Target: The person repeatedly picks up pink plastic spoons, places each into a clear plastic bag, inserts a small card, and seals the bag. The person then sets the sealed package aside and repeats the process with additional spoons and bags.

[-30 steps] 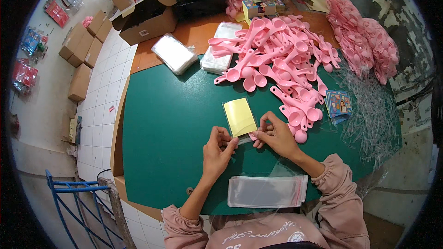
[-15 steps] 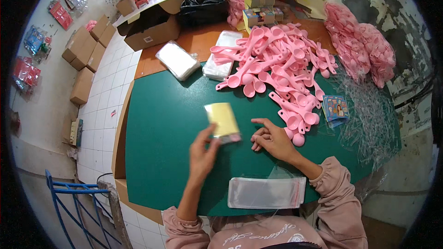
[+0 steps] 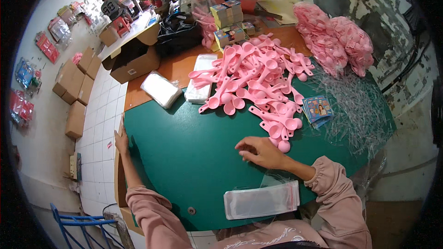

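Note:
At the table's left edge, my left hand reaches over the rim of a cardboard box standing against the table. Its fingers look stretched and apart, and I see nothing in them. My right hand hovers over the green table top, fingers loosely bent and apart, holding nothing. Just beyond it lies a big heap of pink measuring spoons. Close to my body is a stack of clear plastic bags. Right of the spoons are a few blue printed cards.
Two white packs of plastic sleeves lie at the back left. Bundled card stacks stand behind the spoons. Bagged pink spoons and loose clear plastic strips fill the right side. A blue metal frame stands at lower left.
My left hand has swung left from mid-table to the box. The yellow-backed packet it held is out of sight. My right hand has shifted slightly, its index finger now more bent. The view has turned somewhat.

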The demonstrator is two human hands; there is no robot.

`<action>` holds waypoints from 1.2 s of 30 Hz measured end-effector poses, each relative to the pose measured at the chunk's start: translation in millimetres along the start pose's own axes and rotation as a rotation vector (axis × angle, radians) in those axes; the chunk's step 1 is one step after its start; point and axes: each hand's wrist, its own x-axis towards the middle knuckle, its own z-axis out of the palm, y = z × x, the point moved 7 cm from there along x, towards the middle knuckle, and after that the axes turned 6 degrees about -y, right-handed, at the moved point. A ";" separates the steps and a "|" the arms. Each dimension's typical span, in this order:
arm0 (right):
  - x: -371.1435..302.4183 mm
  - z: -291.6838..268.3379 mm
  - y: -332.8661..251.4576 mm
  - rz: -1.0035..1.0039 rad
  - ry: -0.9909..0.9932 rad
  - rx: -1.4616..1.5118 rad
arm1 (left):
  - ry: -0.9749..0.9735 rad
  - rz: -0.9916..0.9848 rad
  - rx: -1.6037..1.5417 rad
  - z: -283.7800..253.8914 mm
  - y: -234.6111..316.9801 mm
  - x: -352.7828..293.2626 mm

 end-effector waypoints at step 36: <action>-27.3 -85.3 -55.8 -0.203 0.639 -0.106 | -1.406 0.156 -0.988 34.6 245.6 -374.5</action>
